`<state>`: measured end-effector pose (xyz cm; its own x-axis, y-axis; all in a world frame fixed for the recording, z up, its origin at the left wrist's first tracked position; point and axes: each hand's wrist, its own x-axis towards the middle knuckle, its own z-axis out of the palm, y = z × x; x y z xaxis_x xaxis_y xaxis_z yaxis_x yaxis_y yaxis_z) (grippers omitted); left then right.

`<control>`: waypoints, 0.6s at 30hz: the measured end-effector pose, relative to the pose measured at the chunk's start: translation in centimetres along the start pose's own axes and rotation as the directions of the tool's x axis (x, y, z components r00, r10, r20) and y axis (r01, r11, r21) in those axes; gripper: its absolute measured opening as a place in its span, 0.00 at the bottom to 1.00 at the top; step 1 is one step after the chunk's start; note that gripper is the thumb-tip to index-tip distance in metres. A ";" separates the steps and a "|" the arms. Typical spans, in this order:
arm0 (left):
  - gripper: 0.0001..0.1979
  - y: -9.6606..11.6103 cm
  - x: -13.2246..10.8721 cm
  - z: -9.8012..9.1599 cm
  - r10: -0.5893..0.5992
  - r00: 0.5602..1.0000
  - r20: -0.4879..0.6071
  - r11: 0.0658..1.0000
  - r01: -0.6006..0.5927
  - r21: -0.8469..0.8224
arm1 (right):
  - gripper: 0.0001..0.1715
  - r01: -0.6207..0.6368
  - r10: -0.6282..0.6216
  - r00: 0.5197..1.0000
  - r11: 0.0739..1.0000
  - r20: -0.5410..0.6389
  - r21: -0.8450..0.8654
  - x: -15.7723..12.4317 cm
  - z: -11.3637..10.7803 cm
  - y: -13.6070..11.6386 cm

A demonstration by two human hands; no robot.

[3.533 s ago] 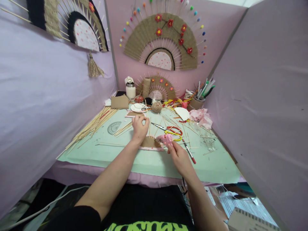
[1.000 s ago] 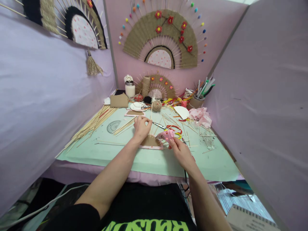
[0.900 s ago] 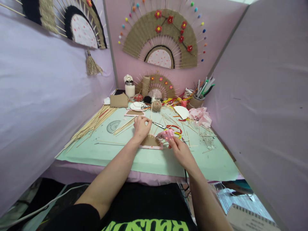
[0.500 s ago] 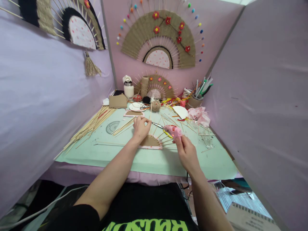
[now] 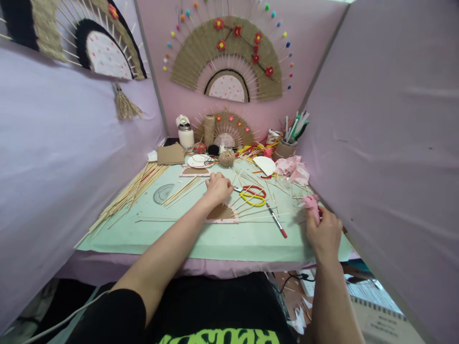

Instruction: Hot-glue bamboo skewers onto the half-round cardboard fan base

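At the middle of the table, my left hand (image 5: 218, 188) is closed in a pinch on a thin bamboo stick, mostly covered by the fingers. Just below it lies a half-round cardboard piece (image 5: 220, 213) with a pink-patterned straight edge and bamboo sticks (image 5: 247, 206) fanning out from its curve. My right hand (image 5: 324, 233) is wrapped around a pink hot glue gun (image 5: 311, 206) by the table's right edge. Scissors (image 5: 256, 199) with red and yellow handles rest between the hands. A red-capped pen (image 5: 277, 221) lies nearer to me.
Long bamboo sticks (image 5: 125, 200) are piled at left, beside a clear protractor (image 5: 163, 193). Along the back stand a white jar (image 5: 185, 137), twine ball (image 5: 227, 157) and tool cup (image 5: 285, 149). Crumpled pink fabric (image 5: 292, 168) sits at right. Finished fans (image 5: 229, 50) hang on the walls.
My right hand has carried the glue gun away from the fan to the table's right side, uncovering the scissors handles and pen. My left hand has shifted slightly right over the fan.
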<state>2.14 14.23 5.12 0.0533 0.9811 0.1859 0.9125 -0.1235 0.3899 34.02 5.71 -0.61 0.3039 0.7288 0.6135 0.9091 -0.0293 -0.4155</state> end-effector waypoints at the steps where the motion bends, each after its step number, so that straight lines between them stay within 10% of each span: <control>1: 0.10 0.1 0.2 0.2 0.007 1.000 0.019 1.000 -0.007 0.018 | 0.39 -0.004 0.004 1.000 1.000 -0.004 -0.017 -0.2 0.4 0.6; 18: 0.12 0.4 0.7 1.9 0.067 0.993 0.094 0.995 -0.074 0.073 | 0.34 -0.069 0.070 0.995 0.997 0.064 -0.022 -0.9 1.8 2.1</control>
<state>3.30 15.18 3.72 0.1522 0.9803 0.1256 0.9333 -0.1844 0.3083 35.18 6.23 -3.20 0.3482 0.7674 0.5384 0.8919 -0.0944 -0.4422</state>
